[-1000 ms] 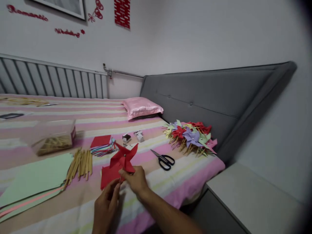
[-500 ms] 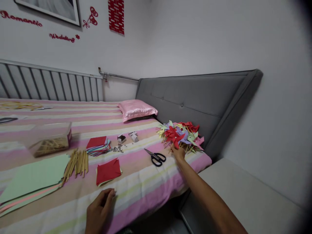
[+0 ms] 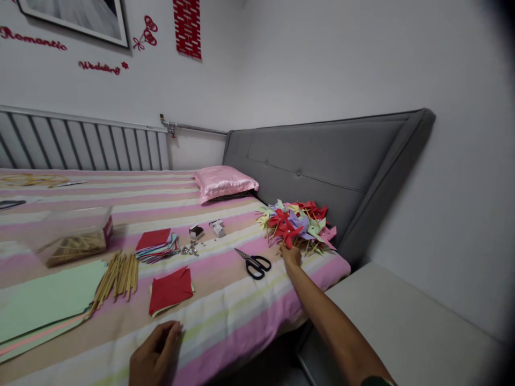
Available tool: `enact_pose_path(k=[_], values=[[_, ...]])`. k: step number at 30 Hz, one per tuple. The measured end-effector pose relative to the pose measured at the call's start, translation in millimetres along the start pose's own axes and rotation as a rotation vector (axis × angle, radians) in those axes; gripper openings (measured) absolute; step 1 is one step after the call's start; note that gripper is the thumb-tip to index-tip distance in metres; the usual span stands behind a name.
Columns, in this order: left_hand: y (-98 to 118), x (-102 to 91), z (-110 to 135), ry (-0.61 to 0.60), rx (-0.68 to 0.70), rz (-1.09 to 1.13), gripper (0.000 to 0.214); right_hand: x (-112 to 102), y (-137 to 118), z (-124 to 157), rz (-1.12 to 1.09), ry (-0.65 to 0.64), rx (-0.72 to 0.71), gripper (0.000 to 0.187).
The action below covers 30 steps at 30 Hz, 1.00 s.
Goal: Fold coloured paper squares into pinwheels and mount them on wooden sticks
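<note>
The right hand [image 3: 291, 254] is pinching narrowly beneath a red pinwheel [image 3: 288, 232], seemingly gripping its stick, though the fingers are hiding most of it. The pinwheel is sitting at the near edge of a heap [image 3: 315, 227], its petals touching others there. Placing appears to be the step in hand; the next move is probably calling for a gentle loosening of the fingers, so that neighbouring petals are not catching. The left hand [image 3: 155, 351] is resting on the bedspread [image 3: 225, 327], loosely curled, showing nothing in its hollow.

Around them, the petals are folding into crisp, matte points. Scissors [image 3: 255, 265] with black looped handles are lying near the right hand. Just beyond the left hand, red paper [image 3: 172, 290] is covering a paler piece. Farther off, shiny metal bits [image 3: 190, 249] are scattering beside squares [image 3: 155, 241], and thin tan sticks [image 3: 120, 276] are fanning out next to flat green sheets [image 3: 48, 300]. A satiny pillow [image 3: 225, 182] is gleaming by the padded headboard [image 3: 314, 153].
</note>
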<state>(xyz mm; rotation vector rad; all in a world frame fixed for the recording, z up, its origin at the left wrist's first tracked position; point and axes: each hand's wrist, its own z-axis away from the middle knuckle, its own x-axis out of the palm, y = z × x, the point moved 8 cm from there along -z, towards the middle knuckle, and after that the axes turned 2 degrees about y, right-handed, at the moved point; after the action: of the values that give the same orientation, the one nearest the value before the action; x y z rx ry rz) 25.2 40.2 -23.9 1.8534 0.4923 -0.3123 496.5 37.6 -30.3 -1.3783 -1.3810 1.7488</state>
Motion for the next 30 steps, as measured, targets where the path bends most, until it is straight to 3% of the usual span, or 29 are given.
enact_pose_path(k=[4, 15, 20, 25, 30], values=[[8, 0.2, 2, 0.016, 0.002, -0.007, 0.037, 4, 13, -5, 0.014, -0.038, 0.065, 0.027], [-12, 4.6, -5, -0.088, 0.036, -0.036, 0.035, -2, 18, 1, 0.01, -0.105, 0.091, 0.025], [-6, 2.5, -3, -0.078, 0.035, -0.048, 0.034, -6, 20, 6, -0.038, -0.135, 0.09, 0.024], [0, 3.7, -2, -0.091, 0.041, -0.042, 0.032, -13, 25, 14, -0.07, -0.105, 0.071, 0.024], [0, 1.6, 2, -0.059, 0.054, -0.008, 0.029, -33, 29, 40, -0.062, -0.04, -0.035, 0.026]])
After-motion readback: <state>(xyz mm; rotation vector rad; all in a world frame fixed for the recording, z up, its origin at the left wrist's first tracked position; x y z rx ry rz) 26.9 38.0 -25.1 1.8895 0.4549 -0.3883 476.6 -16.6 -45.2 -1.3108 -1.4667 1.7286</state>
